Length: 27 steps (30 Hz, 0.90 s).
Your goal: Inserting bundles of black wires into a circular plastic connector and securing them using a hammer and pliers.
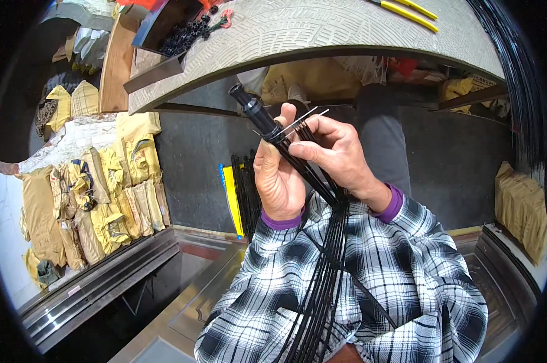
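A stepped black plastic tube (256,112), shaped like an umbrella runner, slants up to the left in front of my chest. My left hand (279,181) is closed around its lower end, thumb against the collar. Thin black rods (325,272), like umbrella ribs, run from the collar down across my lap in a long bundle. My right hand (346,158) pinches some of these rods between thumb and fingers, just right of the collar. Bare silvery wire-like ends (312,115) stick out between the two hands. My curled fingers hide part of the joint.
Beyond my hands stands a textured workbench (322,27) with yellow-handled pliers (406,13) and an open box of small black parts (185,37). Black rods (512,66) hang at the right. Yellow-brown packages (98,199) lie at left, another bundle (521,209) at right.
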Tool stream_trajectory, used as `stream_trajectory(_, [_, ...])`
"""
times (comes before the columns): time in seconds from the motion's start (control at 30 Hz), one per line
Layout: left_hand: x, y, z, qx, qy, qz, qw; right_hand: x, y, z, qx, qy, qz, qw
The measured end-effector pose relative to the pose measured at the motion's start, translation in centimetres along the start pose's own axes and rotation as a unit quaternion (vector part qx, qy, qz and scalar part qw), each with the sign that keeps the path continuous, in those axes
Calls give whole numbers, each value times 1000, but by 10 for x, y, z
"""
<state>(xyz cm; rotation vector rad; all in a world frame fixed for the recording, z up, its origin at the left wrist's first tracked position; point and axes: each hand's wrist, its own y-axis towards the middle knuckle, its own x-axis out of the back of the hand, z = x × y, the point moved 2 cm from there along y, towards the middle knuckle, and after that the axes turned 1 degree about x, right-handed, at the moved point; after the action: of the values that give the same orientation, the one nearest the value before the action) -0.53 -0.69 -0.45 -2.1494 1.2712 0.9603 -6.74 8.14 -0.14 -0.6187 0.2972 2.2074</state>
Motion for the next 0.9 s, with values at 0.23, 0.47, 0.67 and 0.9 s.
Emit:
stream_trajectory(0.23, [-6, 0, 1, -18, 39, 4, 999, 6, 4, -4, -66, 71, 30, 995])
stream_trajectory(0.47, [-12, 7, -5, -19, 173, 25, 984, 13, 11, -7, -145, 177, 95, 969])
stream_trajectory(0.67, [18, 4, 4, -1, 375, 121, 919, 30, 27, 14, -23, 175, -52, 983])
stream_trajectory(0.9, [2, 7, 9, -165, 327, 92, 926, 5, 38, 25, 214, -134, -39, 967])
